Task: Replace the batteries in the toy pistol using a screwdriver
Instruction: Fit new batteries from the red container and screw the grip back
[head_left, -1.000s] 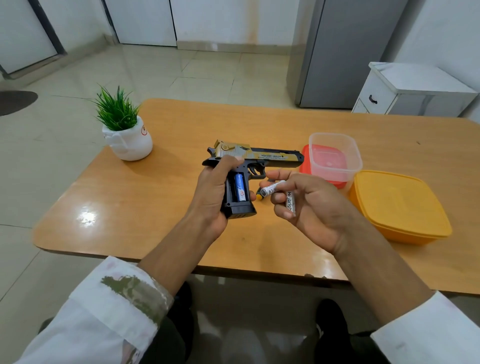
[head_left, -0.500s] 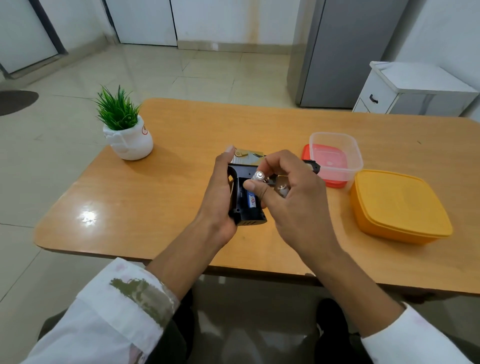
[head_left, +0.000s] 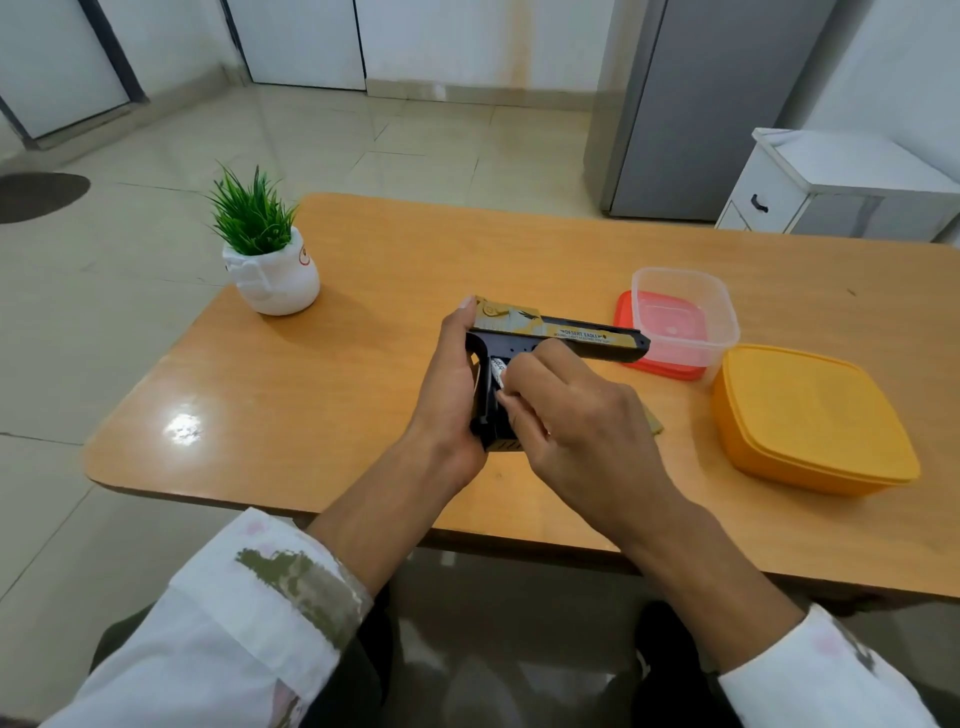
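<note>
Two hands shown above glossy wooden table (head_left: 332, 374) | toy pistol (head_left: 566, 339), black plastic with gold slide, held over table centre, its grip wrapped by left hand (head_left: 451, 397) | cylindrical white-labelled battery (head_left: 497, 372) pinched by curled fingertips of right hand (head_left: 576, 423) at grip compartment.

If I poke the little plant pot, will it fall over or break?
Probably not. The white pot looks squat and wide-bottomed, so it would likely slide on the shiny table rather than tip. It looks like ceramic and stands near the table's edge, so a shove might drop and chip it.
</note>
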